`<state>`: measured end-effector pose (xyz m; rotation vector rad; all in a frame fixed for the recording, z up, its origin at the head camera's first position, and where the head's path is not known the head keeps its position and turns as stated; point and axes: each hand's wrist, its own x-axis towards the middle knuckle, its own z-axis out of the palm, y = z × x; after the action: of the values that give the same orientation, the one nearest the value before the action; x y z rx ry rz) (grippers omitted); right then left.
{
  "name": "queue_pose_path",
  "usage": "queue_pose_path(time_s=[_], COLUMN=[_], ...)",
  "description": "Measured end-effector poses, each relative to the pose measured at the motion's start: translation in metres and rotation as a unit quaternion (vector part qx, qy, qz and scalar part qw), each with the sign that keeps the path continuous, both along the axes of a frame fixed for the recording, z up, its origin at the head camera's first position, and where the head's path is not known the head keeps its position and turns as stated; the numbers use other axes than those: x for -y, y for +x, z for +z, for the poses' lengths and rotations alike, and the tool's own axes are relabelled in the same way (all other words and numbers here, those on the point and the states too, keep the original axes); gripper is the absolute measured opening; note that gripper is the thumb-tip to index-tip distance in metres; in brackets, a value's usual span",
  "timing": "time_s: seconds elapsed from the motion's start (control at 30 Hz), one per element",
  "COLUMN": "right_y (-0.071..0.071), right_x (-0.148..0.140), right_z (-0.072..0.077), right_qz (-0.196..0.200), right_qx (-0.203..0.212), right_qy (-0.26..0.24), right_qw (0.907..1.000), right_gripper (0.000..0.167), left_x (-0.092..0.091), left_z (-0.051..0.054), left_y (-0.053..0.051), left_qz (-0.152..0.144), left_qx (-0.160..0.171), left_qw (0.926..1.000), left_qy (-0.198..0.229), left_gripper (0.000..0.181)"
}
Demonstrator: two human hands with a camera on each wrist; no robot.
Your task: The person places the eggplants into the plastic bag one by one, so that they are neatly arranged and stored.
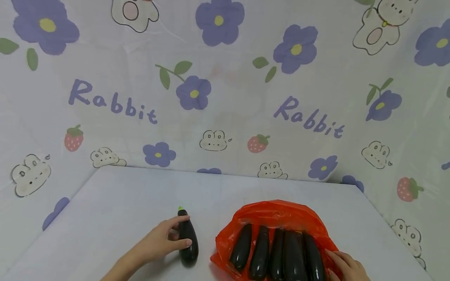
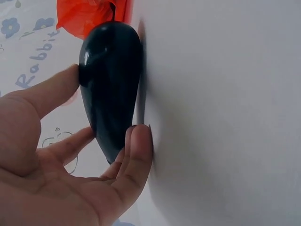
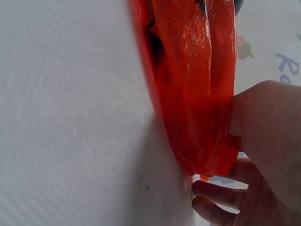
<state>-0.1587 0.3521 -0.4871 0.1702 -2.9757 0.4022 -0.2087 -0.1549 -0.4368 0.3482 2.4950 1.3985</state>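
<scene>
A single dark eggplant (image 1: 189,238) with a green stem end lies on the white table, left of the bag. My left hand (image 1: 162,239) holds it from its left side, the thumb near the thick end and the fingers nearer the stem. In the left wrist view, the eggplant (image 2: 112,70) sits between thumb and fingertips (image 2: 141,141). Several more eggplants (image 1: 260,253) lie side by side in an open red plastic bag (image 1: 281,210). At the bag's right edge, my right hand (image 1: 346,265) grips the plastic. The right wrist view shows the bag's edge (image 3: 202,141) between thumb and fingers.
The white table (image 1: 133,199) extends behind and to both sides of the bag. A curtain (image 1: 225,117) printed with flowers, strawberries and rabbits hangs along the table's back and sides.
</scene>
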Motion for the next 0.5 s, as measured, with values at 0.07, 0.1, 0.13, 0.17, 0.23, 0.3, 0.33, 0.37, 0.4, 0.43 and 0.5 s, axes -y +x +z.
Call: queue_pose_path(time_s=[0.07, 0.1, 0.13, 0.17, 0.23, 0.3, 0.33, 0.37, 0.4, 0.43, 0.5], right_y=[-0.0011, -0.0016, -0.0024, -0.0027, -0.0035, -0.0025, -0.0018, -0.0006, 0.0008, 0.002, 0.0027], right_x=[0.0, 0.0002, 0.0005, 0.0006, 0.0012, 0.002, 0.0024, 0.0028, 0.0033, 0.0034, 0.0034], right_z=[0.0013, 0.0017, 0.0017, 0.0012, 0.0001, -0.0018, -0.0028, -0.0036, -0.0043, -0.0047, -0.0048], right_qz=[-0.003, -0.004, -0.004, -0.002, -0.002, -0.006, -0.011, -0.017, -0.023, -0.026, -0.027], right_qx=[0.012, 0.015, 0.019, 0.015, 0.016, 0.005, 0.006, 0.006, 0.002, -0.001, -0.006], right_qy=[-0.002, -0.003, -0.004, -0.003, -0.005, -0.007, -0.008, -0.01, -0.011, -0.012, -0.013], right_qw=[0.9999, 0.9999, 0.9998, 0.9999, 0.9999, 0.9999, 0.9999, 0.9998, 0.9997, 0.9996, 0.9995], right_gripper=[0.043, 0.043, 0.043, 0.043, 0.042, 0.042, 0.042, 0.041, 0.042, 0.042, 0.042], left_x=[-0.001, -0.0014, -0.0018, -0.0021, -0.0025, -0.0029, -0.0031, -0.0034, -0.0038, -0.0042, -0.0052], left_z=[0.0014, 0.0022, 0.0028, 0.0032, 0.0038, 0.0039, 0.0039, 0.0038, 0.0038, 0.0037, 0.0038], left_y=[0.0011, 0.0016, 0.0022, 0.0026, 0.0038, 0.005, 0.0057, 0.0062, 0.0066, 0.0068, 0.0065], left_qz=[0.001, 0.001, 0.003, 0.005, 0.008, 0.01, 0.011, 0.01, 0.011, 0.01, 0.01], left_qx=[-0.001, -0.001, -0.002, -0.004, -0.006, -0.006, -0.006, -0.005, -0.004, -0.003, -0.003], left_qw=[1.0, 0.9999, 0.9999, 0.9999, 0.9998, 0.9997, 0.9996, 0.9996, 0.9995, 0.9994, 0.9993], left_qy=[0.008, 0.012, 0.014, 0.016, 0.018, 0.022, 0.024, 0.025, 0.028, 0.032, 0.037], left_gripper=[0.074, 0.074, 0.075, 0.075, 0.075, 0.075, 0.075, 0.075, 0.075, 0.075, 0.075])
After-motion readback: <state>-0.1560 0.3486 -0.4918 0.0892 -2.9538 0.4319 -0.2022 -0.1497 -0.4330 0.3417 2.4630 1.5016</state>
